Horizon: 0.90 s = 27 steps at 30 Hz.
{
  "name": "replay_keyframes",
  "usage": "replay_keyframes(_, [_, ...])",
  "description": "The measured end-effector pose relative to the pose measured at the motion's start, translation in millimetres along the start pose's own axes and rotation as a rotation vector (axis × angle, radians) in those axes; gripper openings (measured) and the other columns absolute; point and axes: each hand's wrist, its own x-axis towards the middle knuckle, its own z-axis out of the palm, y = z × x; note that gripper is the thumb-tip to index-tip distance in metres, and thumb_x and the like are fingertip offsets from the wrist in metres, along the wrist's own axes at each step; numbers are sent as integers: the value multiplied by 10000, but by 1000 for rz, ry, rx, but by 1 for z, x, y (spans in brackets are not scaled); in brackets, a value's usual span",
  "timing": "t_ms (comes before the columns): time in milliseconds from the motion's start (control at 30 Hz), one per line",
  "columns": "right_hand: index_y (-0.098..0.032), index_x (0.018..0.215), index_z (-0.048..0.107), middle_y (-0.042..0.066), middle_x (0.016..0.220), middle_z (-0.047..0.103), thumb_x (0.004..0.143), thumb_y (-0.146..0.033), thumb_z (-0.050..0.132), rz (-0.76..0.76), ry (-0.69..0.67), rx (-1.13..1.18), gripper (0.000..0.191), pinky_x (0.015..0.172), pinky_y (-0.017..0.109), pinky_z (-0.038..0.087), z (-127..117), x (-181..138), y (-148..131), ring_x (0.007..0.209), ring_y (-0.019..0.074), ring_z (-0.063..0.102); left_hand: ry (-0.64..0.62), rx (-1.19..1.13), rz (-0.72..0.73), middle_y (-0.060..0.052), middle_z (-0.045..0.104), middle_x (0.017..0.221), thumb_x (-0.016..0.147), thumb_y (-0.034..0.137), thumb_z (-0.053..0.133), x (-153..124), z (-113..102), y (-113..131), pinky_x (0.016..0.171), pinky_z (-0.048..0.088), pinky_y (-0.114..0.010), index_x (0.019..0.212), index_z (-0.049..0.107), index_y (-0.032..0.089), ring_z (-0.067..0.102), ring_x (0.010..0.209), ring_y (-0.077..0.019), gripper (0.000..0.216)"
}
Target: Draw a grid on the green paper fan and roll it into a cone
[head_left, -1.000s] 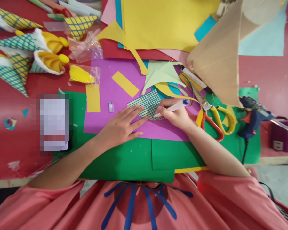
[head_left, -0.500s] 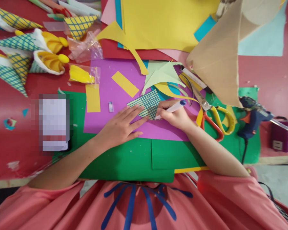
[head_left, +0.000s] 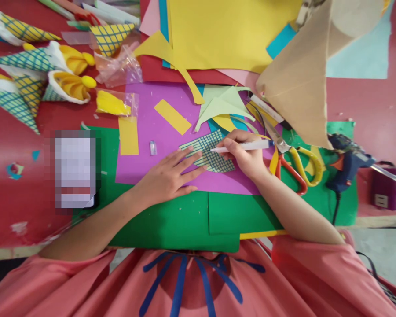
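A pale green fan-shaped piece with a dark crisscross grid lies on the purple sheet. My left hand rests flat with fingers spread, its fingertips on the left part of that piece. My right hand grips a white marker pen with a blue end. The pen's tip is over the gridded area, close to the surface; I cannot tell if it touches. Just left of my left hand sits a small clear cap. Yellow strips lie beyond it.
Scissors with red and yellow handles lie right of my right hand, near a blue glue gun. A large tan cone stands behind them. Several grid-patterned cones lie at the left, above a blurred rectangular object.
My right hand has shifted slightly right, and the pen now lies flatter with its tip farther up the grid. More of the gridded piece shows. My left hand stays nearly still.
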Motion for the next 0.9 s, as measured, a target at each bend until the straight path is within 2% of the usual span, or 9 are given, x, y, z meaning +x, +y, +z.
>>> replay_keyframes(133, [-162, 713, 650, -1, 606, 614, 846, -370, 597, -34, -22, -26, 252, 531, 224, 434, 1, -2, 1, 559, 91, 551, -17, -12, 84, -88, 400, 1471, 897, 383, 527, 1, -1, 5, 1112, 332, -499, 1379, 439, 286, 353, 1364, -305, 499])
replay_keyframes(300, [-150, 766, 659, -1, 646, 636, 837, -371, 608, -44, -104, -99, 237, 548, 219, 438, 4, 2, -2, 572, 87, 561, -21, -2, 87, -77, 391, 1477, 896, 390, 527, 2, -1, 7, 1116, 330, -499, 1370, 447, 297, 351, 1363, -299, 489])
replay_keyframes(533, [-135, 774, 661, 13, 694, 668, 835, -328, 618, -60, -105, -144, 207, 565, 208, 441, 6, 3, -2, 611, 90, 581, 51, -5, 66, -138, 503, 1373, 909, 392, 502, 2, 0, 6, 1084, 381, -464, 1308, 516, 155, 421, 1309, -281, 464])
replay_keyframes(900, [-134, 785, 667, 4, 667, 662, 821, -323, 638, -60, -96, -151, 195, 556, 205, 428, 7, 3, -1, 583, 84, 566, 67, -5, 74, -135, 520, 1349, 905, 385, 511, 3, 0, 5, 1066, 403, -462, 1284, 537, 148, 449, 1276, -287, 447])
